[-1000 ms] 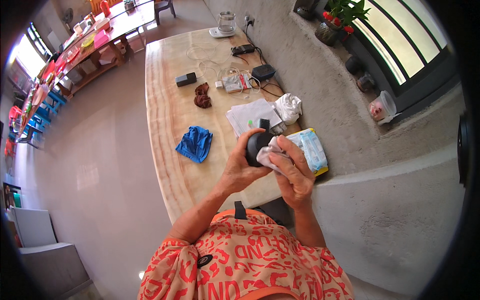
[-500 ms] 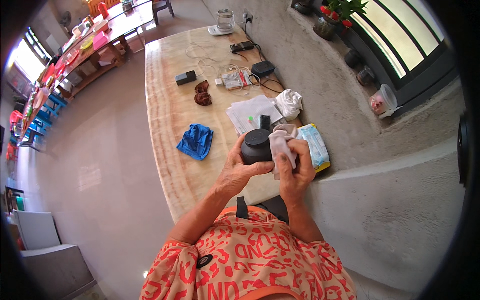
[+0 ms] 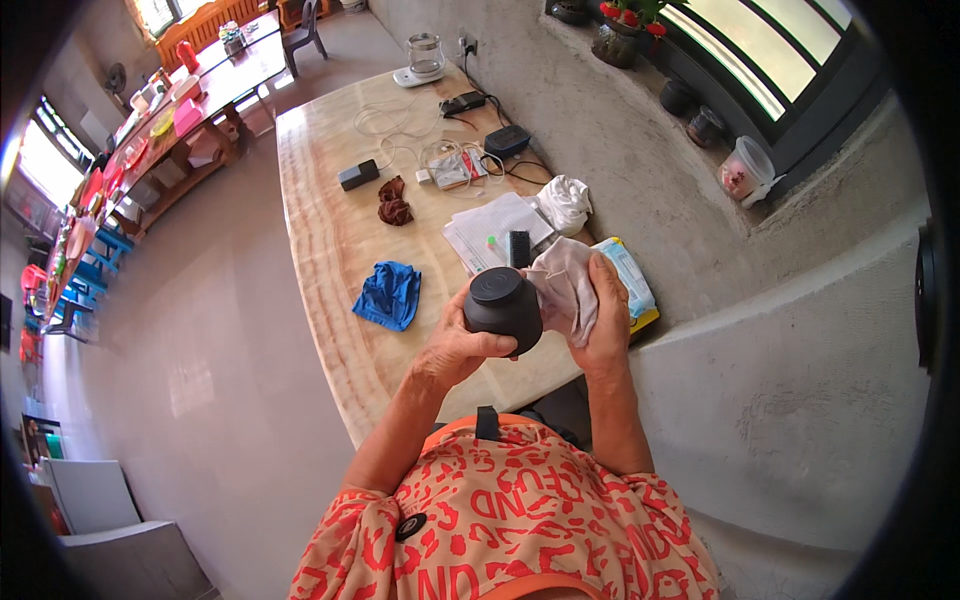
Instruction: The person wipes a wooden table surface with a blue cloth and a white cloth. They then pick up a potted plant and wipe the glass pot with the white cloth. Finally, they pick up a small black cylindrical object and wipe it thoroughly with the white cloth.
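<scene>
A matte black, jar-shaped object [image 3: 503, 312] with a flat round top is held over the near part of the table. My left hand [image 3: 448, 345] is wrapped around its left side, thumb across the front. On the other side my right hand [image 3: 606, 320] grips a pale pinkish cloth [image 3: 566, 288], which hangs spread out close to the object's right side. The fingertips behind the cloth are hidden. Just beyond stands a small black brush-like item [image 3: 518, 246] by the white papers [image 3: 490, 225]. To the left lies a crumpled blue cloth [image 3: 388, 296].
On the marbled table [image 3: 325, 215] lie a brown scrunched cloth [image 3: 395, 203], a dark small box [image 3: 358, 175], tangled white cables [image 3: 450, 160], a black adapter [image 3: 507, 140], a white bundle [image 3: 565, 204] and a wipes pack [image 3: 627, 275]. A glass-topped scale-like device [image 3: 424, 62] stands far back. A concrete wall borders the right.
My right hand has turned and opened out the cloth, moving it slightly away from the black object. My left hand has shifted a little left and down with that object.
</scene>
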The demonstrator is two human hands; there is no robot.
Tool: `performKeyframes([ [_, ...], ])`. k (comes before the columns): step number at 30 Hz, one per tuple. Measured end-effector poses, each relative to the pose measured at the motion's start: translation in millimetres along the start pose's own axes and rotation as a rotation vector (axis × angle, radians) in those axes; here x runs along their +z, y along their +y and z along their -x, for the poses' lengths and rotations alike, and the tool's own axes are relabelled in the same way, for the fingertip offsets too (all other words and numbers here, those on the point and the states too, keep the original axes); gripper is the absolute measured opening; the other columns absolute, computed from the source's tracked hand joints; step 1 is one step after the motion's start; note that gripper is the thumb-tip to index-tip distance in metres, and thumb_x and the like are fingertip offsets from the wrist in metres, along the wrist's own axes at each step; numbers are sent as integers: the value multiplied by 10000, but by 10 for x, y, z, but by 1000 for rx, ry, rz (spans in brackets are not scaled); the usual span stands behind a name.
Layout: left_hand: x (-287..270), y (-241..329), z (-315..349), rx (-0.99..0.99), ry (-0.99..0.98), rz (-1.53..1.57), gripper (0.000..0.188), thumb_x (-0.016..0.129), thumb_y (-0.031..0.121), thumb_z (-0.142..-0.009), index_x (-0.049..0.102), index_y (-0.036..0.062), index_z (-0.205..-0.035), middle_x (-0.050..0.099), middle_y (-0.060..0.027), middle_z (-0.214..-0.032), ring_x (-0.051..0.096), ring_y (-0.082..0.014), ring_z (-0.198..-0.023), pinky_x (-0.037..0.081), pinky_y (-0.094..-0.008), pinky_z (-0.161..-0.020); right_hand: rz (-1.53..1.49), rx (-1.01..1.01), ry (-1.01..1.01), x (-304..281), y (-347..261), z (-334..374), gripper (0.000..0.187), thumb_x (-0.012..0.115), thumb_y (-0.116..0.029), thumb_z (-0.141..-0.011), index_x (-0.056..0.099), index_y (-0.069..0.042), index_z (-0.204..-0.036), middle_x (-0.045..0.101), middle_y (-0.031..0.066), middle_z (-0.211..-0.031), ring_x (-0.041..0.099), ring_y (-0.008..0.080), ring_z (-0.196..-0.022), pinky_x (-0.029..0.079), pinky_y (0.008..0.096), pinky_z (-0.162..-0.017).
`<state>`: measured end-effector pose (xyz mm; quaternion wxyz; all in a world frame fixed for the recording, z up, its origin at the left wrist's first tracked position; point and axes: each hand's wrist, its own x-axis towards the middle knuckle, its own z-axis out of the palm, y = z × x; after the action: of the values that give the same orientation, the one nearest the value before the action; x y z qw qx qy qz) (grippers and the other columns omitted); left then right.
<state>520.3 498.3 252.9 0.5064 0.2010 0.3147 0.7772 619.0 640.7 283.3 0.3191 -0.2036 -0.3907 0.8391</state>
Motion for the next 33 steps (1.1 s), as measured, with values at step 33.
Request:
performKeyframes([
  [33,-115,18,34,44,131,-260,696,758,72,-550,490,-5,-1188,593,-128,-1078,610,-263,-968,485,-380,-882,398,-404,129,-436,-276,-171,171,484,-198,-955,532,-60,-867,489,-34,-717,435,40,-687,379,209,-606],
])
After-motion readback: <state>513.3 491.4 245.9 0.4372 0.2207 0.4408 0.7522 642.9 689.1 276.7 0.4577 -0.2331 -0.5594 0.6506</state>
